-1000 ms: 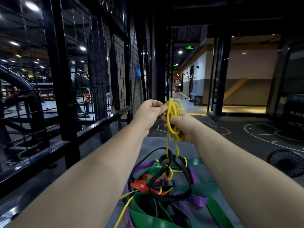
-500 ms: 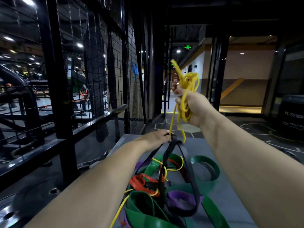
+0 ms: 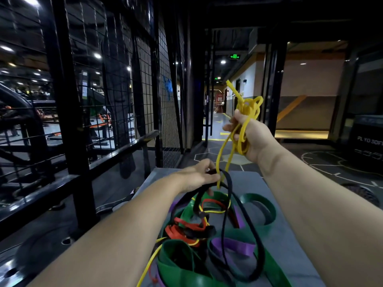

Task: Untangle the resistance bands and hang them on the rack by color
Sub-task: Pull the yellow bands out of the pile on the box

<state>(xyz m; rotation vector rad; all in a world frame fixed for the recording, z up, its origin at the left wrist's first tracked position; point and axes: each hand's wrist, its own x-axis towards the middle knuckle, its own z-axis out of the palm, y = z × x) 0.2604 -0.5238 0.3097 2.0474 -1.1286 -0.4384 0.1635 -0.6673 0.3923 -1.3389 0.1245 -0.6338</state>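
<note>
Our right hand (image 3: pixel 251 136) is raised at mid-right, fingers curled around a bunched wad of the yellow band (image 3: pixel 248 107), which sprouts above the fist. Two yellow strands drop from it, down and to the left. Our left hand (image 3: pixel 195 178) sits lower and nearer, closed on the black band (image 3: pixel 229 183) right where those strands pass. We cannot tell whether the left fingers also pinch the yellow.

We judge the task to be in its early stage. One colour is partly gathered, but its tail runs on into the heap. Yellow shows again among the red and trails off the near left edge, so it is not free. The rest lies knotted on the grey table (image 3: pixel 247 182). This includes the wide green bands (image 3: pixel 180 264), the purple band (image 3: pixel 234 246) and the red band (image 3: pixel 180 235) at the centre, with the black one looped over and through them. We see nothing hung up.

Our forearms cover the near part of the table and the heap's right edge, and the bottom of the view cuts off the nearest loops. How many bands of each colour there are is unclear. The wire-mesh frame (image 3: pixel 124 79) on the left may be the rack, but we make out no hooks. A small blue shape (image 3: pixel 169 85) on it is too dim to identify.
</note>
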